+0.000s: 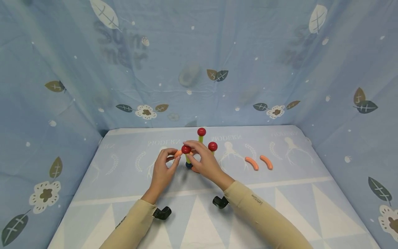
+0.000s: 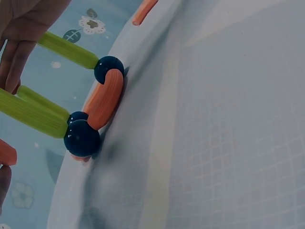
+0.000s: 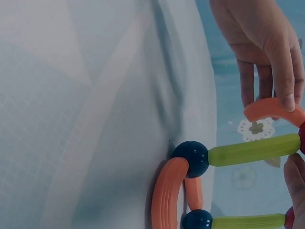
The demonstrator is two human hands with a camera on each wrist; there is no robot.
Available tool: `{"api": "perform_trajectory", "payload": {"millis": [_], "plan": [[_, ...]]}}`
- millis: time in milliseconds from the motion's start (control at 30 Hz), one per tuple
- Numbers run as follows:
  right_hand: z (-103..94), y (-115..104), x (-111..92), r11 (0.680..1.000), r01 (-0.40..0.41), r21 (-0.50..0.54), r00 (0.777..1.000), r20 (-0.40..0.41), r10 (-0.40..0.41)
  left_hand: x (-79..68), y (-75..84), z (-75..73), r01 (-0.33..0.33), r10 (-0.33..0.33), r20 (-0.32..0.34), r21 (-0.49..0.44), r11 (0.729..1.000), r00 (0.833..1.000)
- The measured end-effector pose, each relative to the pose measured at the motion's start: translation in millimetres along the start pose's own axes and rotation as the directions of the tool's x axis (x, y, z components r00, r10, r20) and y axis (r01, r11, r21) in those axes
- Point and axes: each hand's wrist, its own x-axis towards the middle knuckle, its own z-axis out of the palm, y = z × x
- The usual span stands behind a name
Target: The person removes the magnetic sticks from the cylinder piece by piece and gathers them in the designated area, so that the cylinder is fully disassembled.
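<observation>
A small frame of ribbed rods and balls stands on the table. Blue balls [image 3: 191, 159] joined by curved orange rods [image 2: 106, 100] form its base, and green rods [image 3: 257, 149] rise from them to red balls. My left hand [image 1: 163, 171] pinches a curved orange rod [image 3: 271, 109] between thumb and fingers, its inner end at the nearest red ball [image 1: 186, 149]. Around that same ball my right hand [image 1: 206, 164] curls its fingertips and thumb. Two other red balls, one at the back [image 1: 201, 131] and one at the right [image 1: 212, 146], top green rods. My right hand partly hides the frame.
To the right lie two loose curved orange rods, one nearer [image 1: 252, 163] and one farther right [image 1: 266, 162]. A patterned cloth covers the table [image 1: 298, 188], with a blue printed curtain [image 1: 199, 100] behind and at the sides. Black wrist-camera mounts [image 1: 162, 213] jut inward from both sleeves.
</observation>
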Motion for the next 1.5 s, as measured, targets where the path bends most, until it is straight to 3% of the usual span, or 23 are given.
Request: {"api": "perform_trajectory", "payload": {"millis": [367, 833, 1267, 1500], "plan": [[-0.1, -0.9, 1.4, 0.999, -0.028, -0.027, 0.999, -0.019, 0.027, 1.2, 1.0, 0.3, -0.023, 0.023, 0.003, -0.009, 1.000, 1.000], [-2.1, -5.7, 5.3, 0.998, -0.055, -0.026, 0.998, -0.008, 0.055, 1.9, 0.1, -2.6, -0.005, 0.005, 0.023, -0.014, 1.000, 1.000], [-3.2, -5.5, 6.5, 0.997, -0.062, -0.039, 0.998, 0.000, 0.062, 3.8, 2.7, -4.8, -0.040, 0.040, -0.004, -0.011, 0.999, 0.999], [-1.3, -5.8, 7.3, 0.998, -0.057, -0.038, 0.998, 0.014, 0.057, 4.4, 4.5, -7.3, 0.039, -0.040, -0.042, -0.032, 0.999, 0.998]]}}
